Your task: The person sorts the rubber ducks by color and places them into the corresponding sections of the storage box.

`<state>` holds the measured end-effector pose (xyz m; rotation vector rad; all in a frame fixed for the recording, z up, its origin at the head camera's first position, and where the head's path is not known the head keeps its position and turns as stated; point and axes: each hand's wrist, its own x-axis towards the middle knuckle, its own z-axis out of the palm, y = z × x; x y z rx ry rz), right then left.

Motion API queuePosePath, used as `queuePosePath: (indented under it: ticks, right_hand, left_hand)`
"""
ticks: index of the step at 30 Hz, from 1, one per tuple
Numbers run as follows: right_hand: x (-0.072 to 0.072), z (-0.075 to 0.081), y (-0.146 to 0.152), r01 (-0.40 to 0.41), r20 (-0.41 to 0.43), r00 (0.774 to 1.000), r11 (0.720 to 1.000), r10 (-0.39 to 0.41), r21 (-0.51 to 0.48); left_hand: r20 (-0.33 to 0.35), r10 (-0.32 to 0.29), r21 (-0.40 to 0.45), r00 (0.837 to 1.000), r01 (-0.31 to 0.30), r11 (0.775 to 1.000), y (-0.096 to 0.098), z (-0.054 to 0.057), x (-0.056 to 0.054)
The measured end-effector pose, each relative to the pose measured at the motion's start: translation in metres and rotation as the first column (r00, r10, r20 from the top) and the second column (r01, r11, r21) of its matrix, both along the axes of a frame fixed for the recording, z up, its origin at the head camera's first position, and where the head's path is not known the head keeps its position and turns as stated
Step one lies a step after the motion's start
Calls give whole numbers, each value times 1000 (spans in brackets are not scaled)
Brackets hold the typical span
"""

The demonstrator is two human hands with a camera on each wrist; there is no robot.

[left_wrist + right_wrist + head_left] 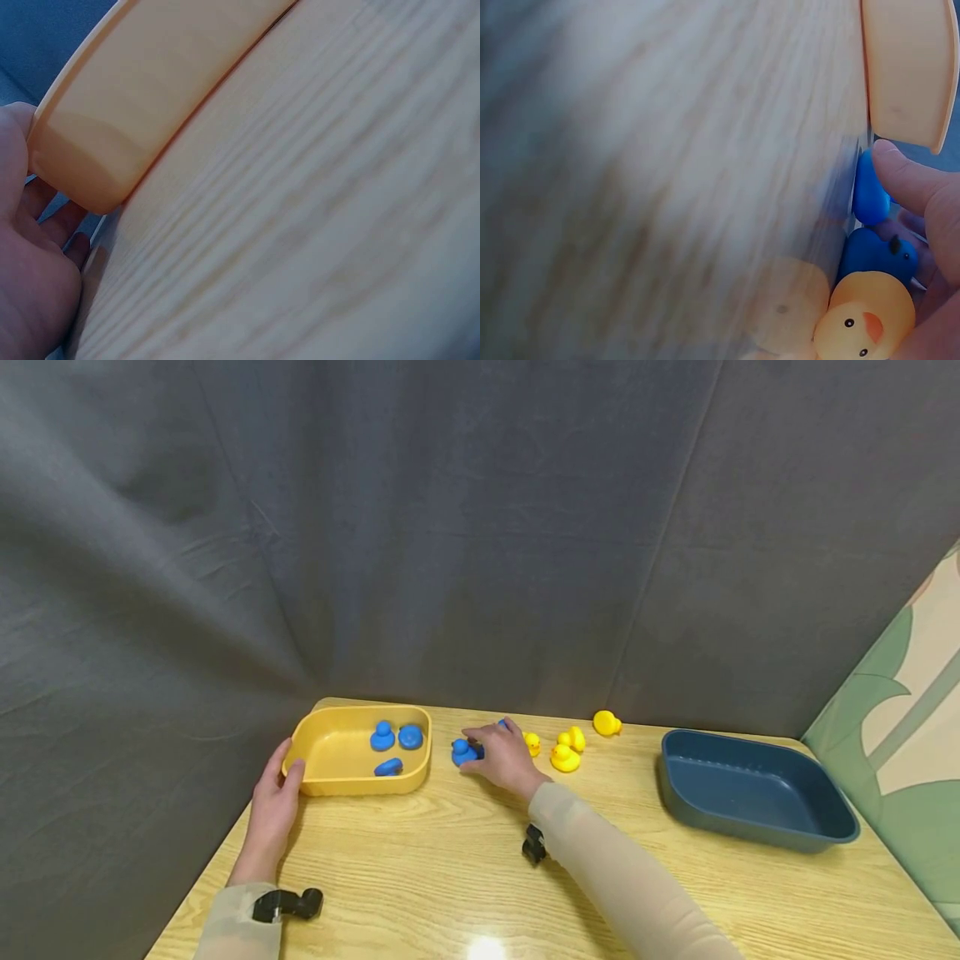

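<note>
At the left end of the yellow tub (352, 787), my left hand (276, 793) grips the rim, its thumb on the near corner and its fingers along the outside. Three blue rubber ducks lie inside the tub, one of them (382, 737) upright. To the right of the tub, my right hand (510, 758) has its thumb and fingers curved round a blue rubber duck (463, 752) on the table. The right wrist view shows the thumb against this blue duck (871, 191). Beside it are another blue duck (877, 253) and a yellow duck (870, 311).
Several yellow rubber ducks (565, 758) lie right of my right hand, one (606, 723) near the back edge. A dark blue tub (750, 835) stands at the right of the wooden table (420, 877). A grey curtain (480, 543) hangs behind.
</note>
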<state>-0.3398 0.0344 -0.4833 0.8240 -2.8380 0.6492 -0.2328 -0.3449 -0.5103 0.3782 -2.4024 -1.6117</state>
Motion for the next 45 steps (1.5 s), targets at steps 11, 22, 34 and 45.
queuePosePath:
  ticks: [11,22,34,45]
  right_hand:
    - [0,-4,-2,29,-38,999,998,-28,52]
    - [-1,-6,-2,36,-25,999,999,-35,39]
    - [1,2,-2,8,-23,1000,991,-11,-131]
    - [10,20,-10,33,55,998,956,-18,-291]
  left_hand:
    - [16,2,-4,1000,-2,1000,0,0,-1]
    - [-6,-3,18,1000,3,1000,1,0,-1]
    - [-14,1,20,1000,-1,1000,0,-2,-1]
    - [-6,3,10,1000,-3,1000,0,-2,-1]
